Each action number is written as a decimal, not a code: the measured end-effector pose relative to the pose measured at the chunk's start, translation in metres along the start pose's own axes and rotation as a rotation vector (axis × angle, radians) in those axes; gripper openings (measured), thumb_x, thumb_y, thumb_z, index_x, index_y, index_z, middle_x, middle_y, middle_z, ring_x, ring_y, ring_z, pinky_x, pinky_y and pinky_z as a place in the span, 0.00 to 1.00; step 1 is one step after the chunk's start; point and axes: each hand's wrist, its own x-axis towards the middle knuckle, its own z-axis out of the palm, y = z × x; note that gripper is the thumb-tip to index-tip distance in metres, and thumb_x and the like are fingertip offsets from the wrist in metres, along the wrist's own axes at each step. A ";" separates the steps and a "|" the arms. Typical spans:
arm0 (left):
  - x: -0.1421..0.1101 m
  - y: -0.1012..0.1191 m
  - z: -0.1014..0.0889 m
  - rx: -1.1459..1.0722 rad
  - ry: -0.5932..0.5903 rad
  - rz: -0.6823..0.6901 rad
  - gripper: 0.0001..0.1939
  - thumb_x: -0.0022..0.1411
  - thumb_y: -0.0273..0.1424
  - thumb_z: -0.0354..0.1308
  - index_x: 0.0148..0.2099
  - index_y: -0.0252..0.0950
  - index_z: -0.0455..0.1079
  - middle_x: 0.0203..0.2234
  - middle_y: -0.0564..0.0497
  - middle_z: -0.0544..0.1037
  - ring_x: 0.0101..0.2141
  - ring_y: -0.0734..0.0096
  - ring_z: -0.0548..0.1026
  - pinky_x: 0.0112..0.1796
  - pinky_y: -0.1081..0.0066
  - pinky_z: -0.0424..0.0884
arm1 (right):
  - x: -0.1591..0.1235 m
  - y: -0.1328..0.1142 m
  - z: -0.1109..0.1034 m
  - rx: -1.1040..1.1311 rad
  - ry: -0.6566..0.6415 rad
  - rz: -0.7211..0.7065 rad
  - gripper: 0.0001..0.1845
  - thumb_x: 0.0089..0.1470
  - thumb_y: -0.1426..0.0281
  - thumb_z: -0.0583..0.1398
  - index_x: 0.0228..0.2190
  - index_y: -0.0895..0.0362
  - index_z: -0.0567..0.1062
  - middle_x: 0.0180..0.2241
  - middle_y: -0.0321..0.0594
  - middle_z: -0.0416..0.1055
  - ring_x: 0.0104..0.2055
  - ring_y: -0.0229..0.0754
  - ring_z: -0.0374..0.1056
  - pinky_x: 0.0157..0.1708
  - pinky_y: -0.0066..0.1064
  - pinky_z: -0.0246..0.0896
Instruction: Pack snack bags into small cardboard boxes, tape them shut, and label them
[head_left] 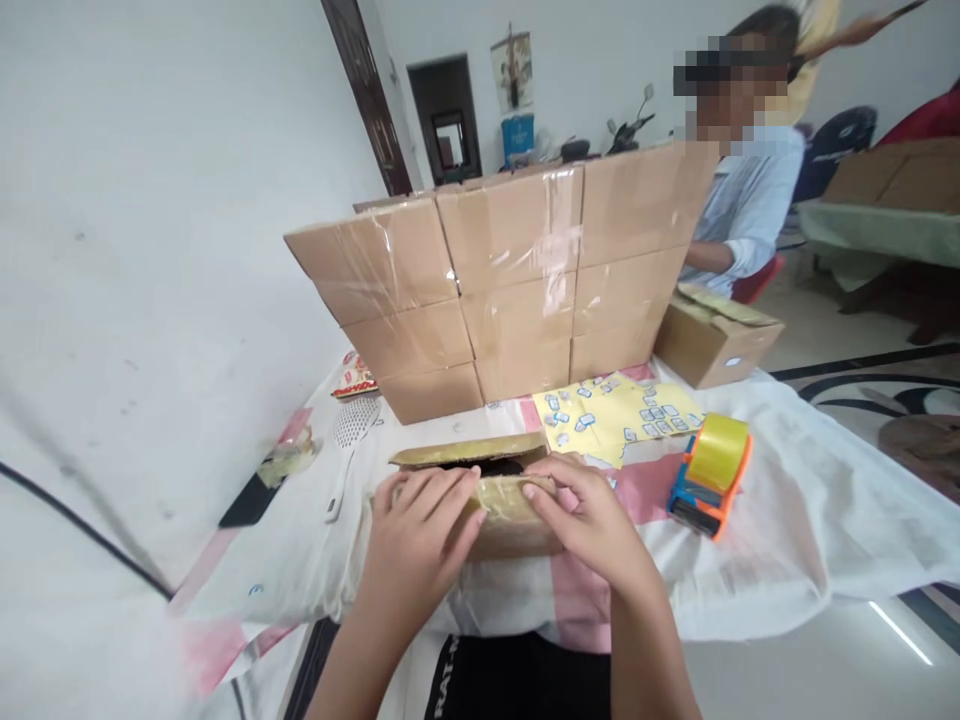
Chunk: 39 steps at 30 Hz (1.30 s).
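A small brown cardboard box point(517, 535) stands in front of me, with its taped top flaps parted and a dark gap between them. My left hand point(427, 515) grips the left part of the near flap, its fingers over the top edge and its thumb in front. At the box's right end, my right hand point(589, 510) pinches the flap edge between thumb and fingers. What lies inside is too dark to make out. To the right is a tape dispenser point(711, 478) with a yellowish roll. Behind the box lie yellow sheets point(600, 415) with small blue-edged stickers.
A wall of stacked, taped cartons point(517, 285) rises across the table's back. Another carton point(716, 335) stands right of it, near a seated person point(757, 200). A white perforated ladle point(356, 425) and a black phone-like object point(247, 503) lie left on the cloth point(787, 530).
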 end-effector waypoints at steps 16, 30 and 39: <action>0.004 0.008 0.013 0.038 0.160 0.042 0.09 0.69 0.26 0.60 0.49 0.38 0.76 0.37 0.50 0.81 0.39 0.65 0.77 0.43 0.64 0.64 | -0.001 0.001 0.005 0.068 0.052 0.046 0.07 0.64 0.69 0.59 0.37 0.54 0.77 0.35 0.37 0.76 0.39 0.43 0.70 0.41 0.34 0.59; 0.025 -0.003 0.001 -0.041 -0.052 0.041 0.12 0.74 0.26 0.48 0.38 0.40 0.70 0.32 0.56 0.78 0.35 0.69 0.75 0.42 0.66 0.62 | -0.002 0.001 0.004 0.065 0.038 0.035 0.07 0.62 0.69 0.58 0.33 0.55 0.76 0.32 0.36 0.74 0.37 0.43 0.67 0.41 0.34 0.57; 0.036 0.002 -0.002 0.239 -0.160 0.173 0.15 0.72 0.22 0.47 0.36 0.39 0.72 0.30 0.53 0.76 0.31 0.64 0.73 0.35 0.63 0.59 | -0.003 0.004 0.009 0.077 0.059 0.027 0.08 0.62 0.69 0.58 0.31 0.55 0.75 0.27 0.34 0.68 0.32 0.41 0.63 0.36 0.32 0.55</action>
